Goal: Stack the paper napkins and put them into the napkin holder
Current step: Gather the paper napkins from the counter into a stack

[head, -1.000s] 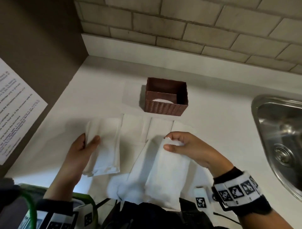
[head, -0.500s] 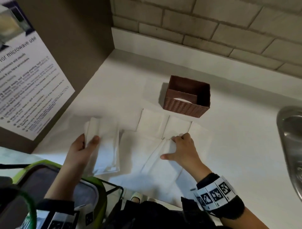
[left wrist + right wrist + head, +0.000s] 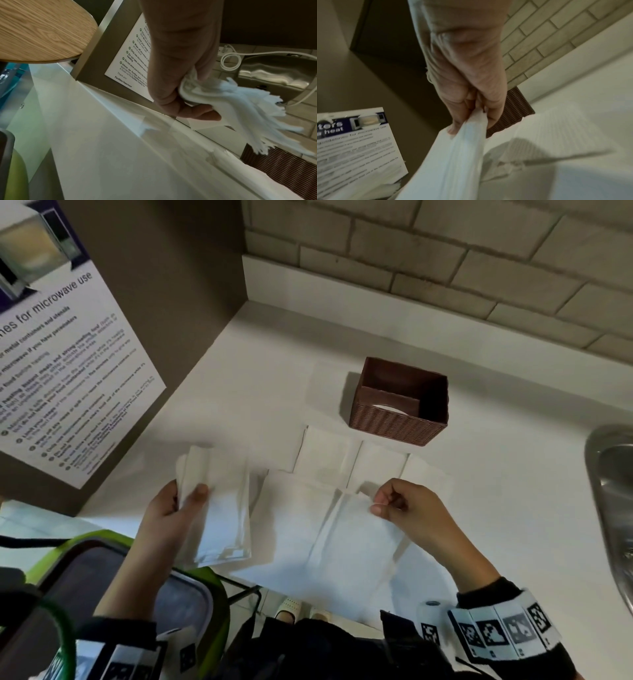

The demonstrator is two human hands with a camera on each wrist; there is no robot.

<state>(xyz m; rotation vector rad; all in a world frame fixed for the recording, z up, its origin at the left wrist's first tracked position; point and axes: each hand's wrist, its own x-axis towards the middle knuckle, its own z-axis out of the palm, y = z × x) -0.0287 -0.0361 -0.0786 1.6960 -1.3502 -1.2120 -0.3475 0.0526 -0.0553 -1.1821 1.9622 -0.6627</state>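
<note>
On the white countertop [image 3: 513, 474], the left hand [image 3: 171, 508] grips a fanned stack of white paper napkins [image 3: 219, 508]; the right hand [image 3: 407, 505] pinches another folded white napkin [image 3: 356, 539], near the brown woven square holder [image 3: 400, 422].

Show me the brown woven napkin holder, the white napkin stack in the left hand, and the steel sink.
brown woven napkin holder [image 3: 397, 424], head view, front wall.
white napkin stack [image 3: 222, 515], head view, top sheet.
steel sink [image 3: 608, 460], head view, rim.
</note>
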